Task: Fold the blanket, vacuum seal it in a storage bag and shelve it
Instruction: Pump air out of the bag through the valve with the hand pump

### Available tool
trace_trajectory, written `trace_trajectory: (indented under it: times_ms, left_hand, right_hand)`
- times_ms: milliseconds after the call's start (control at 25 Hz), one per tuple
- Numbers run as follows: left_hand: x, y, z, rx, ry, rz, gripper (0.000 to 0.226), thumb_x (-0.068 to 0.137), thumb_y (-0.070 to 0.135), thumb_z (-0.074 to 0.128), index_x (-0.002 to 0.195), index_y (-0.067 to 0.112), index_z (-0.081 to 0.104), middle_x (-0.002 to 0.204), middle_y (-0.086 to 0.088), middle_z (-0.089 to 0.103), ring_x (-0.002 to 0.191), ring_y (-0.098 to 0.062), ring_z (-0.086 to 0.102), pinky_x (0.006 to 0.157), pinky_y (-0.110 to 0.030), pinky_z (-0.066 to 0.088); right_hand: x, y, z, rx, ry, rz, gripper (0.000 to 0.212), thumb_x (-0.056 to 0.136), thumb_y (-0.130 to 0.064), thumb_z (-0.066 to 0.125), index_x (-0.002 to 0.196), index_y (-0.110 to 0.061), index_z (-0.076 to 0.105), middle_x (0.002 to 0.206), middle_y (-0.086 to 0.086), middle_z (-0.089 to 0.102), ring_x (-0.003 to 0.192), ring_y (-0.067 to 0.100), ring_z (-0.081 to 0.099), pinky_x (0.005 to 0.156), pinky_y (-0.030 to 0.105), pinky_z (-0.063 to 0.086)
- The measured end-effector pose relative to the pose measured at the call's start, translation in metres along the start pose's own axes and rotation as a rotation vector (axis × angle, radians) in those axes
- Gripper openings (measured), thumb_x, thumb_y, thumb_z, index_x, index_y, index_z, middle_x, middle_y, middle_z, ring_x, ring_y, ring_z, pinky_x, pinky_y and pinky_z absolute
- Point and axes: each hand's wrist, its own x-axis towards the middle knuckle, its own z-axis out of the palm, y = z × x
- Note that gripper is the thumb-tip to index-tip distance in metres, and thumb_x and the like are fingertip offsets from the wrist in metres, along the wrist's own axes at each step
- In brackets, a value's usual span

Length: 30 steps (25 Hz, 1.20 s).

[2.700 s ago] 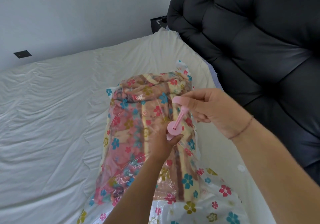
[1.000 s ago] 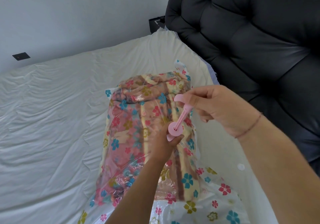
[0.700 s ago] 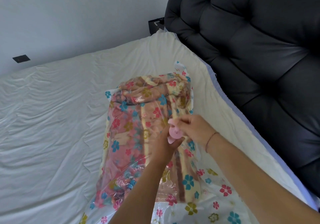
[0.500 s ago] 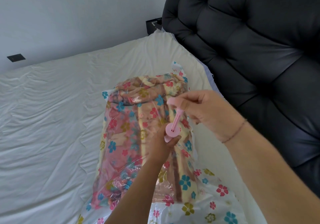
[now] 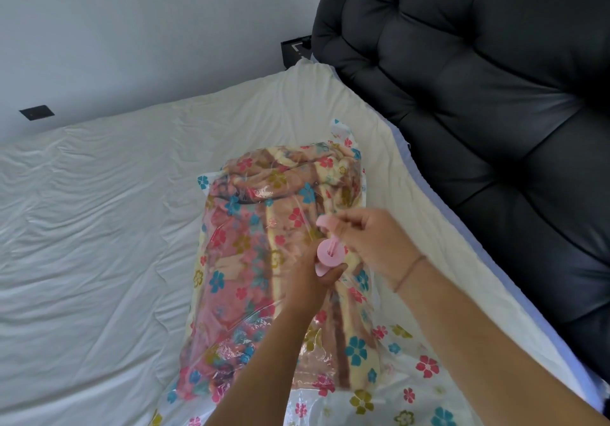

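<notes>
Lying lengthwise on the bed, the folded blanket (image 5: 264,250) sits inside the clear storage bag (image 5: 412,389) printed with flowers. The plastic clings in wrinkles over the striped fabric, and the bag's flat end spreads toward the near edge of the view. On top of the bundle, right of its middle, stands a small pink hand pump (image 5: 330,255). The left hand (image 5: 310,280) is curled round the pump's barrel, whose disc-shaped top shows above the fingers. The right hand (image 5: 369,244) pinches the plunger's handle just above that disc — thumb and fingers closed on it; a thin bracelet (image 5: 409,272) circles its wrist. Under the bag lies a wrinkled white sheet (image 5: 99,227). A dark tufted headboard (image 5: 478,112) runs along the right side, and behind stands a pale wall (image 5: 148,29) with a dark plate (image 5: 37,112) and a black socket box (image 5: 295,51).
</notes>
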Motion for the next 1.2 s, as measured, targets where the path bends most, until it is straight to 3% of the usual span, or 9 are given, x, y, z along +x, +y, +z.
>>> trace_trajectory:
  times_ms: [120, 240, 320, 440, 600, 680, 800, 1040, 1200]
  left_hand:
    - [-0.002, -0.004, 0.001, 0.027, -0.01, 0.029, 0.034, 0.078, 0.034, 0.071, 0.109, 0.034, 0.058, 0.099, 0.013, 0.068, 0.091, -0.005, 0.063, 0.08, -0.038, 0.053]
    - [0.001, -0.002, -0.004, 0.018, 0.008, -0.018, 0.033, 0.077, 0.036, 0.074, 0.101, 0.048, 0.054, 0.098, 0.015, 0.068, 0.092, -0.005, 0.062, 0.083, -0.03, 0.051]
    - [0.003, -0.002, -0.005, 0.016, 0.014, -0.037, 0.04, 0.078, 0.034, 0.076, 0.099, 0.055, 0.049, 0.099, 0.016, 0.067, 0.095, -0.006, 0.061, 0.084, -0.027, 0.049]
    - [0.002, 0.0, -0.003, 0.006, -0.002, -0.03, 0.038, 0.076, 0.036, 0.075, 0.103, 0.05, 0.052, 0.103, 0.013, 0.068, 0.096, -0.008, 0.062, 0.086, -0.033, 0.05]
    - [0.002, 0.003, 0.003, 0.018, -0.005, 0.029, 0.036, 0.073, 0.041, 0.069, 0.107, 0.043, 0.056, 0.101, 0.012, 0.069, 0.093, -0.007, 0.063, 0.082, -0.038, 0.052]
    - [0.003, 0.002, 0.001, 0.007, 0.005, 0.016, 0.036, 0.072, 0.041, 0.07, 0.105, 0.047, 0.055, 0.102, 0.013, 0.069, 0.095, -0.008, 0.063, 0.086, -0.037, 0.052]
    - [0.004, 0.0, -0.002, 0.017, 0.003, 0.01, 0.042, 0.075, 0.039, 0.073, 0.102, 0.058, 0.047, 0.103, 0.013, 0.067, 0.098, -0.01, 0.061, 0.087, -0.029, 0.049]
    - [0.001, -0.001, 0.007, 0.015, -0.003, 0.035, 0.045, 0.071, 0.045, 0.07, 0.112, 0.028, 0.061, 0.096, 0.014, 0.068, 0.088, -0.003, 0.063, 0.075, -0.026, 0.051]
    - [0.002, -0.001, 0.003, -0.008, 0.014, 0.011, 0.04, 0.07, 0.046, 0.07, 0.107, 0.047, 0.055, 0.101, 0.016, 0.067, 0.095, -0.006, 0.062, 0.082, -0.025, 0.05]
  right_hand:
    - [0.001, 0.03, 0.016, -0.047, -0.024, 0.179, 0.026, 0.085, -0.037, 0.068, 0.095, -0.013, 0.074, 0.074, -0.003, 0.065, 0.072, 0.008, 0.06, 0.062, 0.012, 0.044]
    - [-0.001, -0.014, -0.005, 0.015, -0.02, 0.029, 0.028, 0.086, -0.03, 0.067, 0.093, -0.004, 0.074, 0.057, 0.004, 0.047, 0.043, 0.002, 0.04, 0.048, 0.009, 0.034]
    - [-0.005, -0.042, -0.017, 0.156, -0.039, -0.076, 0.022, 0.086, -0.026, 0.066, 0.091, -0.007, 0.076, 0.05, 0.001, 0.039, 0.041, 0.006, 0.03, 0.045, 0.013, 0.03]
    - [0.002, -0.014, -0.011, 0.071, -0.017, -0.02, 0.023, 0.088, -0.024, 0.065, 0.093, -0.004, 0.074, 0.047, -0.011, 0.047, 0.039, 0.001, 0.039, 0.048, 0.009, 0.034]
    - [0.008, 0.023, 0.009, -0.02, -0.003, 0.213, 0.027, 0.086, -0.031, 0.069, 0.094, -0.006, 0.074, 0.073, 0.0, 0.064, 0.062, 0.002, 0.057, 0.059, 0.013, 0.044]
    - [0.002, -0.005, -0.006, 0.024, -0.011, 0.104, 0.03, 0.086, -0.027, 0.068, 0.096, 0.001, 0.073, 0.057, 0.001, 0.052, 0.044, 0.002, 0.041, 0.05, 0.012, 0.036]
    - [-0.006, -0.046, -0.03, 0.176, -0.049, -0.058, 0.03, 0.081, -0.03, 0.068, 0.096, -0.005, 0.075, 0.054, 0.005, 0.034, 0.044, 0.011, 0.022, 0.047, 0.023, 0.019]
    - [0.009, 0.03, 0.008, -0.017, -0.013, 0.234, 0.026, 0.086, -0.03, 0.069, 0.097, -0.007, 0.075, 0.072, -0.002, 0.063, 0.067, 0.008, 0.055, 0.055, 0.01, 0.042]
    - [-0.003, -0.025, -0.018, 0.054, -0.006, 0.016, 0.035, 0.084, -0.027, 0.068, 0.094, 0.007, 0.071, 0.054, 0.012, 0.042, 0.045, 0.005, 0.036, 0.048, 0.009, 0.035]
